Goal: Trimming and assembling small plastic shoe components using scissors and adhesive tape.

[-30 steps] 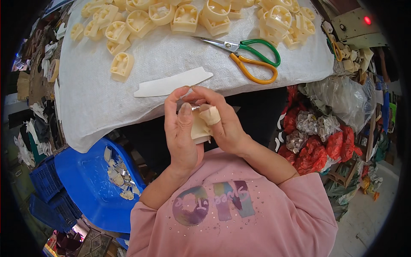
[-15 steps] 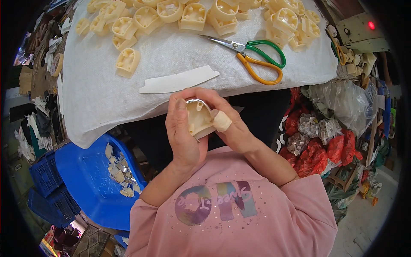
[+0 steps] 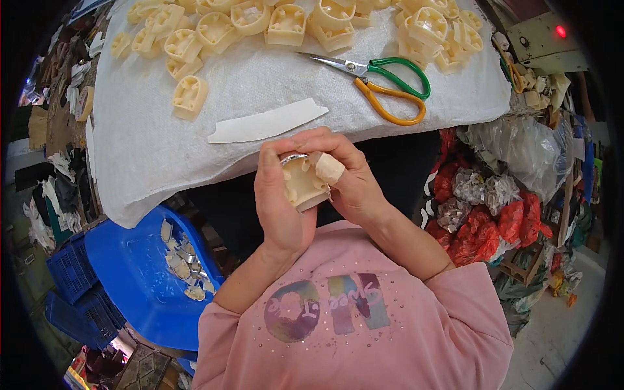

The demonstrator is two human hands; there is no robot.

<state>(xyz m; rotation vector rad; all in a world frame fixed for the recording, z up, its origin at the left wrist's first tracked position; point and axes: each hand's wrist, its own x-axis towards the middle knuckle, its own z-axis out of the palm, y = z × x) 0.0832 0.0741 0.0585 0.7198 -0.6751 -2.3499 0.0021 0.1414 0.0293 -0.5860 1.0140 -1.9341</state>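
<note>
— Head view: what do the hands hold?
— Both close on one cream moulded plastic piece [image 3: 304,185], hollow side up, held just above the lap, in front of the table edge. The left hand [image 3: 278,198] cups it from below; the right hand [image 3: 344,175], a taped fingertip [image 3: 329,168] on top, presses at a thin metal blade [image 3: 294,158] on its rim.
— And nearby?
— A white woven sheet covering the table [image 3: 149,149], a flat white plastic strip [image 3: 266,122], green-and-orange-handled scissors [image 3: 383,84], more cream pieces [image 3: 188,96], and a blue plastic tub [image 3: 130,260] of trimmings lower left.
</note>
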